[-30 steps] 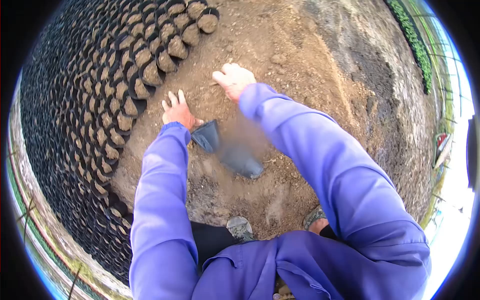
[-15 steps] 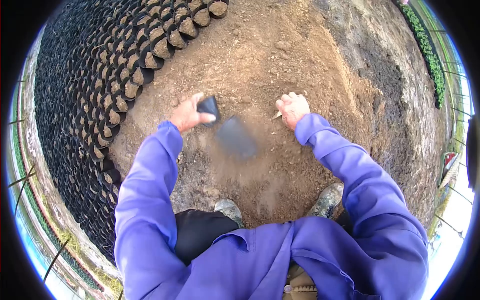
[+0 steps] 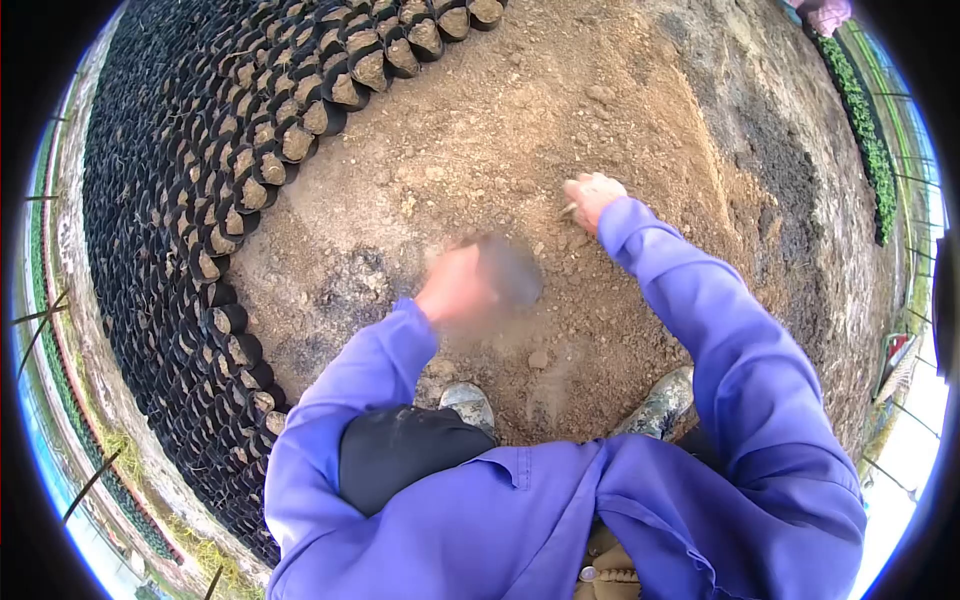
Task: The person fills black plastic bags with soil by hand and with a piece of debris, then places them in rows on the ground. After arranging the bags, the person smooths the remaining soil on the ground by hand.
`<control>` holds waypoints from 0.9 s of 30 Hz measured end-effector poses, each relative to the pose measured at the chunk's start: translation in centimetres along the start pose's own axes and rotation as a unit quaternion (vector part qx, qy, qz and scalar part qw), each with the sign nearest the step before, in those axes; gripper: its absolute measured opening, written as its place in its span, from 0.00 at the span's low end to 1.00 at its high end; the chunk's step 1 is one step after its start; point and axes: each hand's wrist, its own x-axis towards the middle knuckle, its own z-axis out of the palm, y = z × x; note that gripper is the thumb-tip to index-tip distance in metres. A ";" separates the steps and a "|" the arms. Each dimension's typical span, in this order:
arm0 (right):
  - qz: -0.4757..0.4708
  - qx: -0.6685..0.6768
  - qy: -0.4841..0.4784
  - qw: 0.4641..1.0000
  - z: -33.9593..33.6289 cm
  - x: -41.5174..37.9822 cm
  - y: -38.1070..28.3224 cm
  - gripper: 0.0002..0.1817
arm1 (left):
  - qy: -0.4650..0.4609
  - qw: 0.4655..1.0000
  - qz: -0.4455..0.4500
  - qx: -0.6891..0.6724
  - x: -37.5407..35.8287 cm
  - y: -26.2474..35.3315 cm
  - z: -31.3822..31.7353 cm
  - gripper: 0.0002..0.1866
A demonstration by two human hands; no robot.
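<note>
My left hand (image 3: 460, 285) is smeared by motion above the soil in front of my left boot. Against its fingers is a dark, blurred piece that looks like a black planting bag (image 3: 512, 270); its exact shape is lost in the blur. Farther out and to the right, my right hand (image 3: 596, 196) is closed, low over the loose brown soil (image 3: 480, 140). A small pale tip shows at its fingers, too little to name.
Rows of black planting bags (image 3: 296, 143) filled with soil curve along the left. My boots (image 3: 468, 408) stand on the dirt close to my body. A green plant bed (image 3: 862, 130) runs at the far right, with a pink-clothed shape (image 3: 826, 16) at its top.
My left hand has moved right and toward my body with the dark bag. A second dark blurred shape between my hands no longer shows apart. My right hand stays closed, almost in place.
</note>
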 end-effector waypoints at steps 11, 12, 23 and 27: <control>-0.146 -0.103 -0.165 0.970 3.2 -4.7 -5.8 0.09 | -0.126 0.967 -0.054 -0.214 -5.7 -0.9 2.2 0.11; -0.117 -0.100 -0.157 0.976 1.9 -6.5 -4.5 0.08 | -0.061 0.988 0.013 -0.142 -5.9 -0.9 2.4 0.10; 0.200 0.487 0.225 0.820 1.7 -13.2 -2.0 0.18 | 0.003 0.995 -0.094 -0.042 -5.3 -3.3 4.4 0.11; 0.052 0.437 0.025 0.897 5.5 -20.4 -3.4 0.21 | -0.032 0.982 0.108 0.151 -5.9 -2.7 3.1 0.23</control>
